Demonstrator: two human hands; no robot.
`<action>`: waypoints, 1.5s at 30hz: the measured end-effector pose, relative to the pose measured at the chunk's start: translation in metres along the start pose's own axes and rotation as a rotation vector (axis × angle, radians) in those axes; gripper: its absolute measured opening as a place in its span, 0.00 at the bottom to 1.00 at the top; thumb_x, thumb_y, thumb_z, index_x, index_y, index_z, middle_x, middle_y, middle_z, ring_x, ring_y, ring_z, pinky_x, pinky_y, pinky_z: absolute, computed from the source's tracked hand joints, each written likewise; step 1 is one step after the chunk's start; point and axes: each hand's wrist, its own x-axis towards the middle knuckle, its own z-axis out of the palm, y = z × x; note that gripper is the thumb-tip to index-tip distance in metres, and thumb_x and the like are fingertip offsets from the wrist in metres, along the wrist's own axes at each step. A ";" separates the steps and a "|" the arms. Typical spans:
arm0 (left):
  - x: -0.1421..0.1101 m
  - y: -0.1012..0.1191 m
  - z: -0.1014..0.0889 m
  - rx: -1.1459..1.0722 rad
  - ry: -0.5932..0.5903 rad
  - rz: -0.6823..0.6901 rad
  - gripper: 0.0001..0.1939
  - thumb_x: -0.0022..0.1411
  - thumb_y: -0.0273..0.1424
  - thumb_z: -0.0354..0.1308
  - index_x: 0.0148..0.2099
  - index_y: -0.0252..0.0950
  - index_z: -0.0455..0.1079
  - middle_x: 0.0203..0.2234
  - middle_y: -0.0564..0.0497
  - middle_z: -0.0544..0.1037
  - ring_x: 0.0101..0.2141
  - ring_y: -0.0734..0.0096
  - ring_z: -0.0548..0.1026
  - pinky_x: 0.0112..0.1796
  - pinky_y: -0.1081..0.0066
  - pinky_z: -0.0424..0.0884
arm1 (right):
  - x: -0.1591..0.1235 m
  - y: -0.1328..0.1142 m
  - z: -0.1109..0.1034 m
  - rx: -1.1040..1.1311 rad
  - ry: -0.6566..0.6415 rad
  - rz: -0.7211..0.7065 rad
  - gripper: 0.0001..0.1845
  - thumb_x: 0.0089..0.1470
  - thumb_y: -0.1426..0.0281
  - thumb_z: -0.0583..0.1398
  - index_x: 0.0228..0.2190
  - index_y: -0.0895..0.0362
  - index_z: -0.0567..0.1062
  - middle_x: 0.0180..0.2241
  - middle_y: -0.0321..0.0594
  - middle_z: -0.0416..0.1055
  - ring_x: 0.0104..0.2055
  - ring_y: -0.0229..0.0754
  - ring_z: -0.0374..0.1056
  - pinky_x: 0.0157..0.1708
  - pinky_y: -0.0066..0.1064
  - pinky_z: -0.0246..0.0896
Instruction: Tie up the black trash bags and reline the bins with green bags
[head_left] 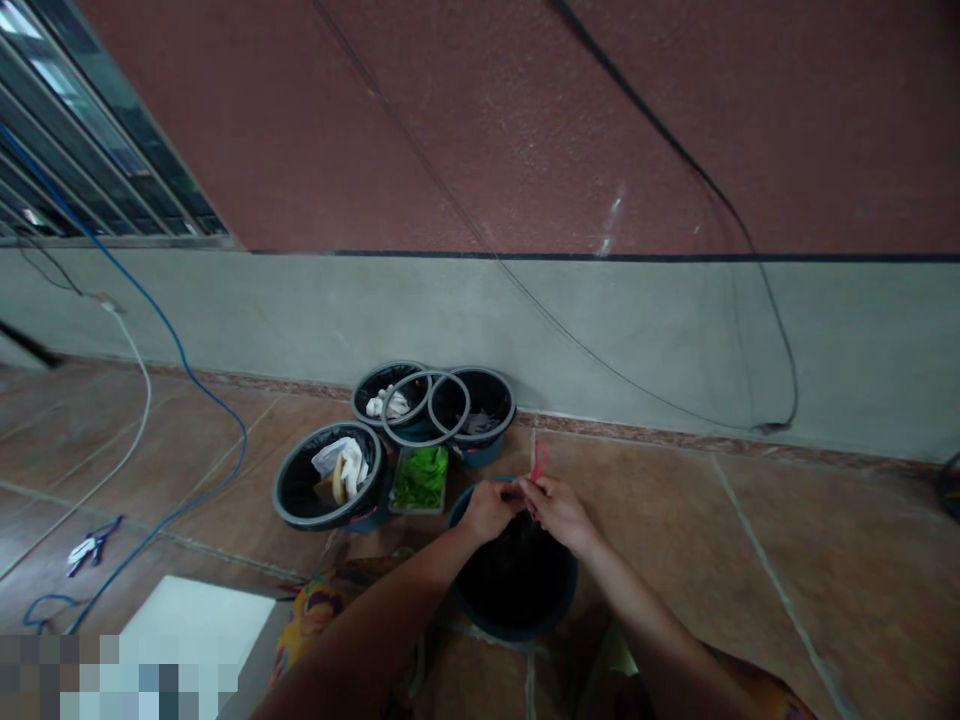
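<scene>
At lower centre, the right hand's fingers are pinched closed on a red strip over the far rim of a dark bin, while the left hand's fingers curl against them, their grip too hidden to tell. Meeting there presumably steadies the thin strip from both sides. Left of centre, black-lined bins cluster around green material, probably to keep them within reach.
</scene>
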 end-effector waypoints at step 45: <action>-0.001 -0.001 0.003 -0.197 0.035 -0.298 0.13 0.58 0.37 0.56 0.31 0.31 0.74 0.19 0.54 0.71 0.20 0.79 0.67 0.24 0.78 0.61 | -0.005 -0.005 -0.002 -0.252 -0.054 0.142 0.19 0.60 0.69 0.48 0.46 0.57 0.73 0.36 0.42 0.77 0.27 0.35 0.70 0.31 0.26 0.61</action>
